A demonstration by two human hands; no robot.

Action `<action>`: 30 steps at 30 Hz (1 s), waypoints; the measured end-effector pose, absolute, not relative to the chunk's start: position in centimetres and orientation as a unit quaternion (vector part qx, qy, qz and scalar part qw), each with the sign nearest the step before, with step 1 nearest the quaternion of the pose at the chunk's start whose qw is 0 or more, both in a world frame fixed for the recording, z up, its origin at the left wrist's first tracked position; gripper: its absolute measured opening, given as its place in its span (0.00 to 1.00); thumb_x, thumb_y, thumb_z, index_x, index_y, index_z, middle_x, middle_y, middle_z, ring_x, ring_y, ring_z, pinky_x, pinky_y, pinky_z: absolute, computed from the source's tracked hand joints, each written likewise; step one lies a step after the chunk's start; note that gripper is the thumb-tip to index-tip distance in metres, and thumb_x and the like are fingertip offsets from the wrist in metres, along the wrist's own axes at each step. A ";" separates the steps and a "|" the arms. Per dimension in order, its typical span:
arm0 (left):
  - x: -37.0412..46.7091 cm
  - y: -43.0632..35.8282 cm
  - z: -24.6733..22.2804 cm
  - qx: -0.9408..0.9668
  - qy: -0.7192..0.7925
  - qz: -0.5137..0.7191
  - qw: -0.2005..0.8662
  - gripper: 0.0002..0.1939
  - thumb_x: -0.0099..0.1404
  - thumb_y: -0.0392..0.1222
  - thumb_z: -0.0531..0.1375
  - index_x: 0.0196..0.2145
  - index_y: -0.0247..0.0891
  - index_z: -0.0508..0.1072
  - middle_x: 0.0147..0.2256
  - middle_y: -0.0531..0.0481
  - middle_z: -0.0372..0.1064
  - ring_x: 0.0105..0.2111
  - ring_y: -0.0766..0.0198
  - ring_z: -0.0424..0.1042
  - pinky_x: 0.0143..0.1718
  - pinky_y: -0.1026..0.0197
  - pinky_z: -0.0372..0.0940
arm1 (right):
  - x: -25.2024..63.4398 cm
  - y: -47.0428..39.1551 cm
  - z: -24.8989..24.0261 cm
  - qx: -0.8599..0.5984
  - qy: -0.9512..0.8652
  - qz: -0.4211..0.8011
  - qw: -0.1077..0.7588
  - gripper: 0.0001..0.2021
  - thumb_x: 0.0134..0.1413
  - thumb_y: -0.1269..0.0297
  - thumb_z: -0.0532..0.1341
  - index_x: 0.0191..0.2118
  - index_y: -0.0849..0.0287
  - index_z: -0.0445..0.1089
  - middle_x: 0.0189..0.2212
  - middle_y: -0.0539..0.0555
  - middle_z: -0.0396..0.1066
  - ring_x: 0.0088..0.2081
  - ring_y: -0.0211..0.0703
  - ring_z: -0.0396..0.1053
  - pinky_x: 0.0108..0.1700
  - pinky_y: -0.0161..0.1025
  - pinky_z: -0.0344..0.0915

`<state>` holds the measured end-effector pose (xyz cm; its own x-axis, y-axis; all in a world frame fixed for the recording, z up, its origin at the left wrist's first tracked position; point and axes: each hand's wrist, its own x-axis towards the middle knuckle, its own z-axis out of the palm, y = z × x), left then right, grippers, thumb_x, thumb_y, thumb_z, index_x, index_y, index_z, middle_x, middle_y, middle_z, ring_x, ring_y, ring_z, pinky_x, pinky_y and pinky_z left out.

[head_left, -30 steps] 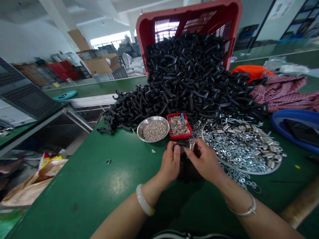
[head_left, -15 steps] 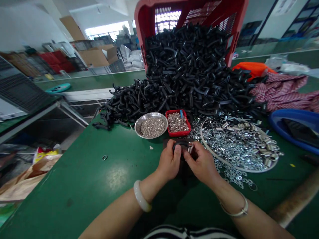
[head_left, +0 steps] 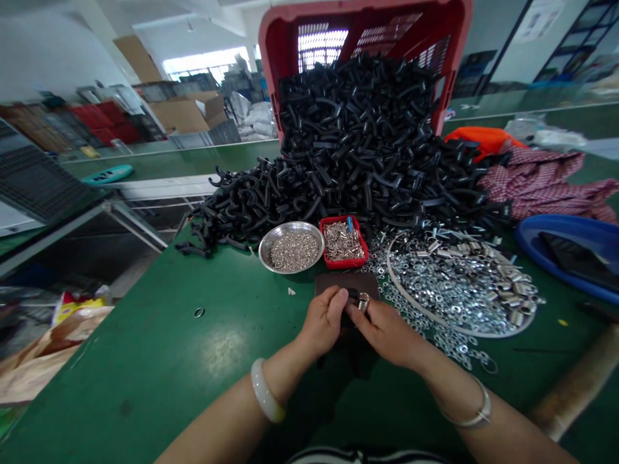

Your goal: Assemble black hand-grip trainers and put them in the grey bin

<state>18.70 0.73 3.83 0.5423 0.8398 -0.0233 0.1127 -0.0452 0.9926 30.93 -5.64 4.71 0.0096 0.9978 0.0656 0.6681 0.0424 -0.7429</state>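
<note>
My left hand is closed around a black curved plastic part, its thumb on top. My right hand pinches a shiny coil spring against that part's right end. Both hands meet just above a dark block on the green table. Most of the black part is hidden by my fingers. Beyond the block stand a metal bowl of small metal pieces and a red tray of pins. To the right lies a round white-rimmed tray of washers and springs.
A heap of black curved parts spills from a tipped red crate at the back. A blue basin and a checked cloth lie at right. One loose ring rests on the table's left.
Both hands have moved slightly down, and the black part is turned so less of its curve shows. More of the dark block is visible. The spring remains by my right fingers.
</note>
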 end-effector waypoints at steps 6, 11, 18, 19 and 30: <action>18.7 0.6 3.8 0.710 0.366 0.290 0.527 0.19 0.63 0.52 0.45 0.22 0.37 0.59 0.20 0.55 0.55 0.23 0.68 0.57 0.26 0.65 0.54 | 29.6 -6.2 5.3 -0.735 -0.607 0.233 0.191 0.14 0.60 0.60 0.43 0.38 0.62 0.60 0.30 0.61 0.70 0.35 0.50 0.69 0.34 0.42 0.59; 18.8 0.3 3.1 0.724 0.393 0.292 0.485 0.21 0.64 0.53 0.43 0.22 0.37 0.61 0.20 0.54 0.58 0.22 0.67 0.59 0.24 0.65 0.53 | 30.0 -5.6 5.9 -0.720 -0.635 0.227 0.161 0.13 0.59 0.62 0.45 0.37 0.64 0.60 0.31 0.64 0.70 0.34 0.52 0.70 0.33 0.42 0.60; 19.2 3.0 2.8 0.822 0.405 0.165 0.364 0.27 0.66 0.55 0.36 0.35 0.36 0.67 0.31 0.45 0.69 0.32 0.59 0.68 0.33 0.59 0.59 | 31.7 -3.5 2.5 -0.627 -0.445 0.540 0.341 0.17 0.55 0.48 0.49 0.38 0.58 0.59 0.19 0.44 0.62 0.11 0.31 0.55 0.11 0.28 0.47; 19.2 3.3 3.2 0.846 0.397 0.152 0.321 0.27 0.65 0.57 0.37 0.39 0.36 0.67 0.36 0.43 0.69 0.36 0.56 0.68 0.36 0.57 0.59 | 31.7 -3.3 2.2 -0.619 -0.397 0.560 0.382 0.18 0.54 0.47 0.50 0.39 0.57 0.59 0.18 0.43 0.61 0.11 0.31 0.54 0.11 0.27 0.45; 19.5 3.4 3.3 0.927 0.352 0.111 0.068 0.51 0.38 0.71 0.56 0.51 0.28 0.59 0.42 0.35 0.64 0.41 0.44 0.63 0.43 0.47 0.56 | 30.4 -2.3 1.9 -0.495 -0.231 0.626 0.556 0.16 0.59 0.58 0.45 0.45 0.59 0.62 0.36 0.56 0.70 0.39 0.42 0.69 0.36 0.39 0.66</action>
<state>19.51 3.45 3.26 0.7274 0.6678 0.1581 0.6378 -0.7429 0.2034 30.38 -2.35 1.86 0.1087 0.9254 -0.3630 -0.4673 -0.2747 -0.8403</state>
